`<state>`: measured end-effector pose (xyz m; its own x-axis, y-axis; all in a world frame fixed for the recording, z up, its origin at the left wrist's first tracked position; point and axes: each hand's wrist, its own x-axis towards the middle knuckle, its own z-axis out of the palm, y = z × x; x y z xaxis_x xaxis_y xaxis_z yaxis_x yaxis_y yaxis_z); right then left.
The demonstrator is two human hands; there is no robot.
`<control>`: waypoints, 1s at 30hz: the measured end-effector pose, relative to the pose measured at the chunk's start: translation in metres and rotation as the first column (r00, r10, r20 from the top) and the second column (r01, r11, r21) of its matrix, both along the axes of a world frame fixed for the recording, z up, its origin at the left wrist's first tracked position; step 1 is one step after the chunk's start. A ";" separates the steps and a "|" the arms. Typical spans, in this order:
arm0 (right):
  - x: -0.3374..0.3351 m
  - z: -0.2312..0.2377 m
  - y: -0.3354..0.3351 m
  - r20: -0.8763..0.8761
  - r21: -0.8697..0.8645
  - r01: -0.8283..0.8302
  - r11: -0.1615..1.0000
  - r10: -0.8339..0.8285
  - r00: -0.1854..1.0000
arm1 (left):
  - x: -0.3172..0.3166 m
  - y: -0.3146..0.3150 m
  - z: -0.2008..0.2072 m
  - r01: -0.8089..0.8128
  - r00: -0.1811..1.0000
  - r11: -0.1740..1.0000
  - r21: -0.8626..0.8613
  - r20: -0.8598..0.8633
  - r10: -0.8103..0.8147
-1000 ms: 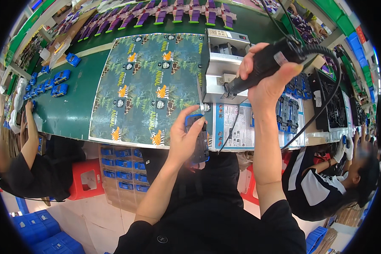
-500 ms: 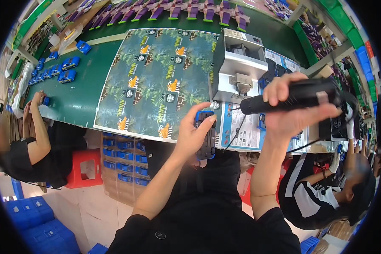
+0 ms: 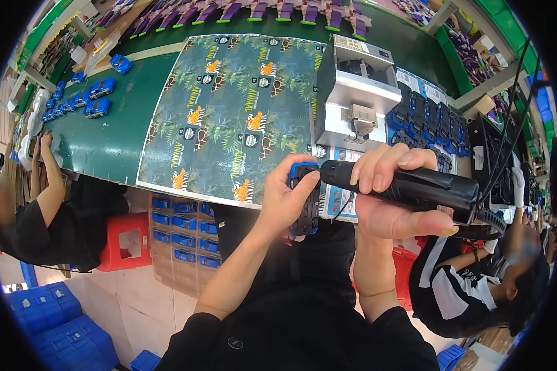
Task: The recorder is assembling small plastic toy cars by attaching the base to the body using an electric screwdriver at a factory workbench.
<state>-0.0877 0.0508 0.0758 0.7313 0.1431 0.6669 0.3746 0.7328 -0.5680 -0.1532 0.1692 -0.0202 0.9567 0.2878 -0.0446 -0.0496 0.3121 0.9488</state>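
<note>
The left hand (image 3: 283, 201) has its grip closed around a blue-and-black toy car piece (image 3: 305, 213), with the thumb upon the dark side of it. This piece is held at the near edge of the green bench (image 3: 117, 133), just beside the lower right corner of a mat with printed animals (image 3: 223, 133). The grip of the right hand (image 3: 380, 213) is wrapped around a black power screwdriver (image 3: 442, 191), which lies almost level and points its nose to the left, close to the left thumb. I cannot tell whether the nose touches the piece.

Behind the screwdriver stands a silver machine (image 3: 356, 99), to the right of the mat. Black-and-blue parts (image 3: 427, 120) are lined up to the right of this machine; the right hand and the screwdriver hide some of the printed sheet (image 3: 340, 198) before them. Black cables (image 3: 515, 117) cross the view in front of a black tray (image 3: 495, 157).

On the left side of the bench there are several blue toy cars (image 3: 99, 99), and purple pieces (image 3: 260, 12) make a row along the far side. Below the bench, a cardboard box (image 3: 173, 272) holds more blue cars (image 3: 184, 238), near a red stool (image 3: 128, 241)
</note>
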 end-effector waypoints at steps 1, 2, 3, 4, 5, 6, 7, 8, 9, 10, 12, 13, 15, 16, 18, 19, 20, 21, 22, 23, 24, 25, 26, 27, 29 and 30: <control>0.000 -0.002 0.000 0.017 -0.010 -0.002 1.000 0.002 1.000 | 0.000 0.000 -0.001 0.001 1.000 1.000 -0.005 0.002 -0.001; 0.001 -0.004 0.001 0.033 -0.021 -0.004 1.000 0.004 0.999 | -0.001 0.000 -0.001 0.000 1.000 1.000 -0.006 -0.001 0.000; 0.000 -0.005 0.001 0.029 -0.022 -0.005 1.000 0.005 1.000 | -0.001 0.001 0.000 0.001 1.000 1.000 0.005 0.000 -0.001; 0.000 -0.006 0.002 0.044 -0.023 -0.011 1.000 0.012 0.999 | 0.000 0.001 0.001 0.003 1.000 1.000 0.015 0.003 -0.003; -0.001 -0.007 0.002 0.058 -0.024 -0.018 1.000 0.019 0.998 | 0.000 0.000 0.001 0.003 1.000 1.000 0.013 0.001 -0.003; -0.002 -0.006 0.002 0.055 -0.026 -0.019 0.999 0.020 0.998 | 0.000 0.000 0.001 -0.001 1.000 1.000 0.030 0.000 0.001; -0.004 -0.004 0.003 0.063 -0.050 -0.020 0.999 0.023 0.998 | 0.000 0.000 0.001 -0.006 1.000 0.999 0.048 -0.001 0.006; -0.006 -0.003 0.003 0.070 -0.075 -0.021 0.997 0.026 0.997 | 0.000 -0.002 0.002 -0.009 1.000 0.999 0.046 -0.004 0.009; -0.007 -0.004 0.005 0.067 -0.077 -0.024 0.997 0.030 0.997 | -0.001 -0.004 0.002 -0.026 0.999 0.996 0.089 0.021 0.025; -0.009 -0.005 0.006 0.065 -0.128 -0.032 0.991 0.040 0.997 | -0.001 -0.005 0.003 -0.042 0.998 0.991 0.130 0.047 0.036; -0.011 -0.006 0.007 0.024 -0.206 -0.053 0.977 0.059 0.998 | -0.001 -0.003 0.004 -0.044 0.999 0.984 0.174 0.032 0.039; -0.010 -0.006 0.008 0.017 -0.211 -0.058 0.976 0.063 0.998 | -0.001 -0.003 0.004 -0.047 0.999 0.974 0.221 0.020 0.043; -0.007 -0.006 0.007 0.063 -0.220 -0.105 0.970 0.121 0.991 | 0.001 -0.004 0.003 -0.064 0.998 0.969 0.239 0.044 0.055; -0.005 -0.006 0.007 0.059 -0.222 -0.111 0.969 0.127 0.990 | 0.002 -0.004 0.002 -0.080 0.995 0.961 0.264 0.077 0.062; -0.002 -0.007 0.007 0.073 -0.217 -0.144 0.965 0.163 0.984 | 0.002 -0.003 0.001 -0.080 0.996 0.962 0.260 0.070 0.064; -0.002 -0.007 0.008 0.069 -0.220 -0.148 0.964 0.167 0.984 | 0.002 -0.003 0.001 -0.074 0.996 0.963 0.258 0.066 0.059; -0.001 -0.008 0.008 0.065 -0.203 -0.181 0.962 0.198 0.978 | 0.002 -0.002 0.000 -0.076 0.996 0.964 0.255 0.063 0.062; 0.000 -0.008 0.009 0.062 -0.185 -0.214 0.959 0.229 0.972 | 0.001 -0.002 0.000 -0.073 0.997 0.966 0.248 0.054 0.062; 0.000 -0.008 0.011 0.059 -0.187 -0.218 0.958 0.232 0.971 | 0.001 -0.001 0.000 -0.071 0.997 0.968 0.242 0.045 0.062; 0.000 -0.009 0.012 0.082 -0.200 -0.176 0.964 0.196 0.977 | 0.001 -0.001 0.000 -0.074 0.997 0.968 0.240 0.043 0.066; -0.001 -0.009 0.014 0.106 -0.211 -0.134 0.968 0.159 0.982 | 0.000 -0.001 -0.001 -0.067 0.997 0.970 0.231 0.040 0.060; -0.001 -0.009 0.014 0.106 -0.214 -0.133 0.968 0.158 0.982 | 0.000 -0.001 0.000 -0.057 0.998 0.974 0.221 0.040 0.049; -0.002 -0.008 0.013 0.093 -0.210 -0.125 0.970 0.147 0.985 | 0.000 -0.002 -0.001 -0.055 0.998 0.974 0.219 0.041 0.047; -0.004 -0.007 0.012 0.081 -0.205 -0.117 0.972 0.136 0.987 | 0.000 -0.003 -0.002 -0.054 0.998 0.976 0.213 0.048 0.045; -0.005 -0.008 0.013 0.071 -0.202 -0.116 0.972 0.133 0.989 | -0.001 -0.002 -0.002 -0.058 0.997 0.975 0.213 0.055 0.047; -0.006 -0.009 0.013 0.062 -0.200 -0.113 0.973 0.127 0.990 | -0.001 -0.001 -0.002 -0.066 0.997 0.970 0.232 0.062 0.053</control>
